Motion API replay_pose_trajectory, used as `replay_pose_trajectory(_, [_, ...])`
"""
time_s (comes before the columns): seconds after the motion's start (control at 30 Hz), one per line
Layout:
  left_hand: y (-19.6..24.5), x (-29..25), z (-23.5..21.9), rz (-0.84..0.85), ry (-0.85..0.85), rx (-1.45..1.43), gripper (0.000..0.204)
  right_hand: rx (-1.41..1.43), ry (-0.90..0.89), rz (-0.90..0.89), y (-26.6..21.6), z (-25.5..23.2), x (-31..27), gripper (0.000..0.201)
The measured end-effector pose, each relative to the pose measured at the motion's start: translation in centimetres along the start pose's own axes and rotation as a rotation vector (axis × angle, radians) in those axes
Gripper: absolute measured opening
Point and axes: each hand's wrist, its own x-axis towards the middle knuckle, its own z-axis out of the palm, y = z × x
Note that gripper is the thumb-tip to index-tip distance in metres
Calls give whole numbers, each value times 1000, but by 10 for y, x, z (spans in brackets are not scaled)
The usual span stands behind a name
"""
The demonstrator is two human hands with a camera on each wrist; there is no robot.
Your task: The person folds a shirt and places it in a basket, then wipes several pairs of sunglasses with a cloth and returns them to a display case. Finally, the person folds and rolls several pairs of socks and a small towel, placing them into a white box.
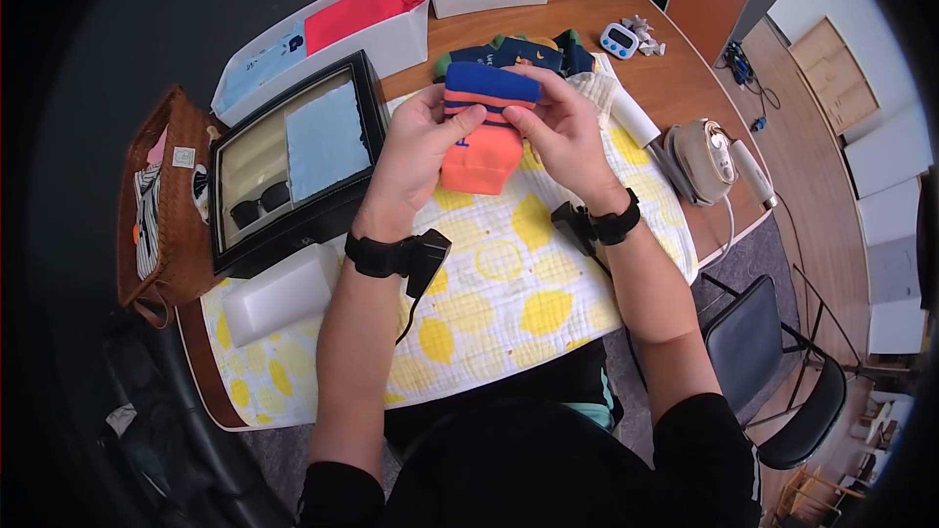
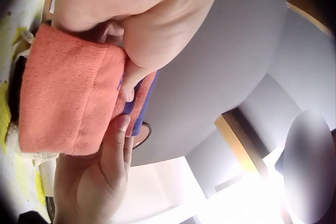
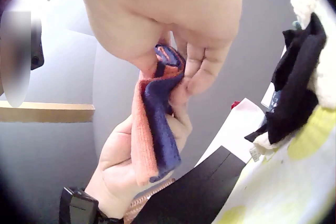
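An orange sock (image 1: 481,168) with a blue end and dark stripes is held up, folded, over the table. My left hand (image 1: 416,147) grips its left side, thumb on the striped part. Opposite it, my right hand (image 1: 570,142) pinches the right side, thumb also on the stripes. The left wrist view shows the orange fabric (image 2: 65,92) broad and doubled below the left thumb. From the right wrist, the folded layers (image 3: 163,124) appear edge-on, orange outside and navy within. Behind the hands lie dark patterned socks (image 1: 533,54).
A lemon-print cloth (image 1: 469,318) covers much of the table. To the left stand a glass-lidded case (image 1: 293,161), a small white box (image 1: 279,295), a wicker basket (image 1: 186,210) and a white bin (image 1: 391,39). A garment steamer (image 1: 702,161) and a timer (image 1: 618,40) sit at right.
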Motion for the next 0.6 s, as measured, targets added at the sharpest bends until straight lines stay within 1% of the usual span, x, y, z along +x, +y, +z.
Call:
replay_pose_trajectory(0.07, [1, 0, 1, -27, -15, -49, 29, -43, 46, -38, 0, -2, 0, 41])
replay_pose_trajectory(0.13, [3, -2, 3, -173, -53, -70, 30, -94, 74, -63, 3, -5, 0, 41])
replay_pose_trajectory(0.17, [3, -3, 3, -174, -52, -71, 30, -145, 101, -91, 5, -6, 0, 42])
replay_pose_trajectory(0.23, [4, -3, 4, -228, -129, -97, 31, -138, 129, -101, 5, -5, 1, 42])
replay_pose_trajectory(0.27, [6, -5, 5, -226, -131, -97, 31, -131, 156, -113, 4, -5, 1, 41])
replay_pose_trajectory(0.3, [8, -6, 6, -190, -143, -68, 31, -132, 157, -116, 4, -6, 2, 41])
replay_pose_trajectory(0.33, [9, -7, 7, -154, -155, -40, 31, -55, 167, -78, 5, -8, 2, 41])
replay_pose_trajectory(0.37, [8, -6, 7, -153, -157, -39, 31, 21, 178, -40, 5, -9, 2, 41])
replay_pose_trajectory(0.47, [2, -4, 5, -147, -148, -30, 31, -25, 188, -58, 7, -10, 2, 41])
replay_pose_trajectory(0.5, [1, -3, 5, -173, -128, -42, 32, -25, 189, -57, 8, -10, 3, 41])
replay_pose_trajectory(0.57, [-2, -3, 6, -201, -108, -55, 33, -311, 172, -270, 8, -8, 3, 45])
replay_pose_trajectory(0.6, [-3, -3, 7, -183, -86, -58, 35, -311, 172, -269, 7, -6, 2, 45])
